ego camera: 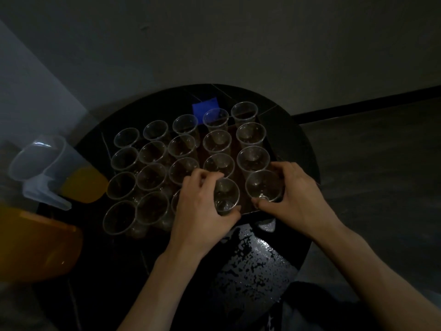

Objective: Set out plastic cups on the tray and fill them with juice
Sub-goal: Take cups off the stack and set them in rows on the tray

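Note:
Several clear plastic cups (152,152) stand upright in rows on a dark tray (268,136) on a round black table (300,149). All look empty. My left hand (202,209) grips a cup (226,194) in the nearest row, fingers curled round its rim and base. My right hand (296,194) holds the cup (262,186) at the tray's near right corner, with thumb and fingers around its sides. A clear jug (55,170) with orange juice in it stands at the table's left edge.
An orange plastic chair (35,244) sits at the lower left beside the table. A blue patch (205,109) lies on the table behind the cups. The table's near part (253,256) glistens with wet drops. A wall and dark floor lie beyond.

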### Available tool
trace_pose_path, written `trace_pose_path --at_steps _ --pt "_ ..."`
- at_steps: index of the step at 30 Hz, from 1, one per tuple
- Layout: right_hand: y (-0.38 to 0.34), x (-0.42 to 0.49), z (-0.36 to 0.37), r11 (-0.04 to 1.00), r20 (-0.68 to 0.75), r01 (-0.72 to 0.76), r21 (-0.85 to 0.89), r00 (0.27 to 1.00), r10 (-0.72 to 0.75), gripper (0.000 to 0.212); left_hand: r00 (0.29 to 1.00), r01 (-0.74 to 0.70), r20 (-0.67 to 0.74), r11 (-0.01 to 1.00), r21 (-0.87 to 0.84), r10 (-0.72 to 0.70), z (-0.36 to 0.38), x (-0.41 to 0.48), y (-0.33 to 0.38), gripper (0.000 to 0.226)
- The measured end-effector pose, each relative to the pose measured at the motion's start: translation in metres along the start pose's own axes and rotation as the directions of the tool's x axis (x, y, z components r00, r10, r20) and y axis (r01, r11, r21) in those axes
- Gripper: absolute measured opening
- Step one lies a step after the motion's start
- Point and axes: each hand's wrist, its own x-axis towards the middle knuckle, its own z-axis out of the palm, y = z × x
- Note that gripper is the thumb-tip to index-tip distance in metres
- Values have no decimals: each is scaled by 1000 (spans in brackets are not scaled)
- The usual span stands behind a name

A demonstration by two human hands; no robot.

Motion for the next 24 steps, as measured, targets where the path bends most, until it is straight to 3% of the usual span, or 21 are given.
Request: trace_pose_path --at_steps 4,8,11,20,24 --pt "2 0 0 1000 27 -3 16 1000 3 97 998 43 -31 994 -98 -46 -5 -1 0 59" --pt "2 0 -2 1000 15 9 28 1000 -9 105 941 34 -308 944 -329 -141 -22 -7 -4 39" --pt "1 0 -3 1000 14 13 26 1000 -14 108 891 21 -403 906 -423 -209 -31 -12 -15 28" --pt "2 -1 -3 1000 -23 13 12 1000 -13 111 881 -41 -453 929 -367 -140 -35 -23 -20 23" --pt "-4 -3 -12 995 -164 -34 92 985 49 99 881 -50 -456 934 -354 -125 -40 -34 -20 27"
